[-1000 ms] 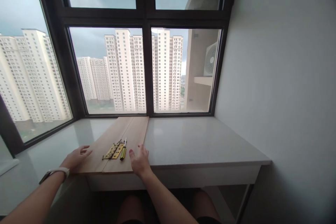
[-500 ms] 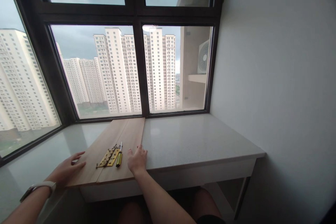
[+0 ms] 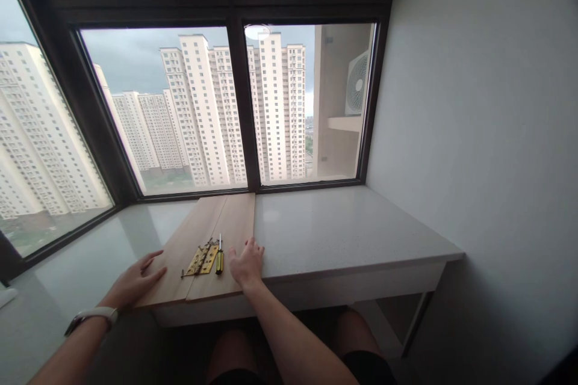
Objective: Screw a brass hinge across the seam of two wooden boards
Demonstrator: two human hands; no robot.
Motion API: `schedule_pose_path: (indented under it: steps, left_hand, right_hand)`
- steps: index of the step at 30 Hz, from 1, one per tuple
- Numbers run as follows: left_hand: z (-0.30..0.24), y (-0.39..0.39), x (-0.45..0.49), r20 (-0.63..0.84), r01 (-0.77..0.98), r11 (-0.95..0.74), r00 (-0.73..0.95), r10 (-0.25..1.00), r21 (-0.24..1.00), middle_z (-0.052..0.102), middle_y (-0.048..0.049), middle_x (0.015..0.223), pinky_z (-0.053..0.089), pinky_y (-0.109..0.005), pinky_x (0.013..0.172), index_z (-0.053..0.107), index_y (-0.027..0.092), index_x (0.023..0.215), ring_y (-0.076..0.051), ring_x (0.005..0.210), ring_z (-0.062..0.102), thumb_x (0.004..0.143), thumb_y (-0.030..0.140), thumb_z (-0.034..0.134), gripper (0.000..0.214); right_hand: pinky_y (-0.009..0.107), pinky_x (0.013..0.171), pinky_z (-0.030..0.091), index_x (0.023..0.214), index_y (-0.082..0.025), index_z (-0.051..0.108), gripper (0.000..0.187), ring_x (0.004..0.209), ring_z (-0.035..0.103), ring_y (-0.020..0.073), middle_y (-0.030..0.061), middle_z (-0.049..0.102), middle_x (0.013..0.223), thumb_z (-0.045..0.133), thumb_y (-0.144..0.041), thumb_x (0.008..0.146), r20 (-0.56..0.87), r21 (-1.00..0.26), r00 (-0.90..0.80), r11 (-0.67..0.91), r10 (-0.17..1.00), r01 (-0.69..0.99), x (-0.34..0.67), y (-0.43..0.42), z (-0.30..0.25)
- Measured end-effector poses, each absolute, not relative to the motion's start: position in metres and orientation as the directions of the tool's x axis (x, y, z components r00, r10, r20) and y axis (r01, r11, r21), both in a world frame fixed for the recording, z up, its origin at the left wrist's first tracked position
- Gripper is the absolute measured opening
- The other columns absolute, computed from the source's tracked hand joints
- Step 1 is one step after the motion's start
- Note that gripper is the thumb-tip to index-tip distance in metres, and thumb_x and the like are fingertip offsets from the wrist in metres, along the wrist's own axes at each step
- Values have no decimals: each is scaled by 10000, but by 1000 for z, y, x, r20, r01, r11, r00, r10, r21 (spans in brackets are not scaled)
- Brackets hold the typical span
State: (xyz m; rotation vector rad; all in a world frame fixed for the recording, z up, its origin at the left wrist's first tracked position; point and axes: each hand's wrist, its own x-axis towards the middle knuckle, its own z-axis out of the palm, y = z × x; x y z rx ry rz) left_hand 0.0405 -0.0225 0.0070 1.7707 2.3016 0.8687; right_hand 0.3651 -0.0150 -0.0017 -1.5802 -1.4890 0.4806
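Note:
Two light wood boards, a left one (image 3: 170, 274) and a right one (image 3: 239, 213), lie side by side with a narrow seam between them. On top, near the seam, are brass-coloured hinges (image 3: 208, 260) with several small screws (image 3: 210, 242) around them. A screwdriver (image 3: 220, 261) with a yellow and black handle lies just to their right, its shaft pointing at the window. My left hand (image 3: 138, 280) rests at the left board's outer edge, thumb and fingers apart. My right hand (image 3: 247, 261) lies over the right board's outer edge, fingers loosely spread and partly curled.
The boards lie on a white countertop (image 3: 325, 228), which runs right to a plain wall (image 3: 451, 120). Dark window frames (image 3: 244, 102) stand behind it. Below the front edge are my knees (image 3: 232, 355) and a shelf opening. A white object (image 3: 6, 296) shows at far left.
The camera view has shifted, so the boards, hinges and hands sit slightly higher and further right in the picture. Both hands keep their places at the boards' edges.

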Motion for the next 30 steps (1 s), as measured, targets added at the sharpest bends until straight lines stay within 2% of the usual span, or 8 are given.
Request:
schedule_pose_path:
  steps: [2,5,7,12,17,23,30]
  left_hand:
    - [2,-23,45,172,845,90,-210,963,527,724,-109,1200,476,-372,985,581,231,1357,-325,1201,632,702,579,668,747]
    - [-2,-25,63,192,840,40,-170,967,541,707,-96,1230,459,-369,1011,550,227,1392,-317,1244,602,731,582,640,756]
    - [-2,-28,83,216,841,-6,-132,967,541,710,-71,1215,470,-347,990,552,241,1391,-298,1184,635,749,574,622,727]
    - [6,-39,150,250,851,-46,-101,963,522,739,-43,960,506,-323,859,568,208,1374,-269,953,691,779,532,596,678]
    - [11,-45,213,272,853,-33,-130,953,520,726,-47,885,491,-336,848,598,176,1330,-263,903,677,785,451,630,611]
    - [-6,-41,264,297,865,-102,-56,953,491,723,-90,1035,434,-372,959,561,180,1383,-304,1116,613,882,419,573,555]
    - [-13,-30,320,298,840,-141,-25,954,524,704,-125,1179,333,-397,1069,547,164,1385,-303,1228,570,907,374,549,522]
  right_hand:
    - [450,955,413,1125,-158,598,419,1125,541,355,165,654,1171,549,-477,859,295,-788,207,115,933,605,377,-18,-2]
    - [431,934,417,1092,-169,592,415,1095,540,349,150,660,1119,569,-500,842,304,-772,199,118,932,625,400,-24,-2]
    - [422,923,417,1080,-177,588,415,1088,541,344,149,659,1111,574,-513,837,307,-761,195,117,932,638,418,-29,-2]
    - [390,890,427,1054,-202,575,414,1086,537,330,137,657,1094,586,-545,823,289,-762,197,101,937,640,475,-38,-3]
    - [375,893,426,1038,-212,554,408,1109,532,321,133,644,1080,582,-557,822,249,-761,200,63,948,646,533,-40,-5]
    - [353,889,422,1048,-212,548,430,1106,547,303,139,635,1076,589,-570,813,233,-723,188,41,954,690,593,-40,-3]
    - [351,905,428,1063,-216,562,454,1119,546,297,129,633,1050,592,-595,814,241,-667,197,15,950,745,652,-31,-10]
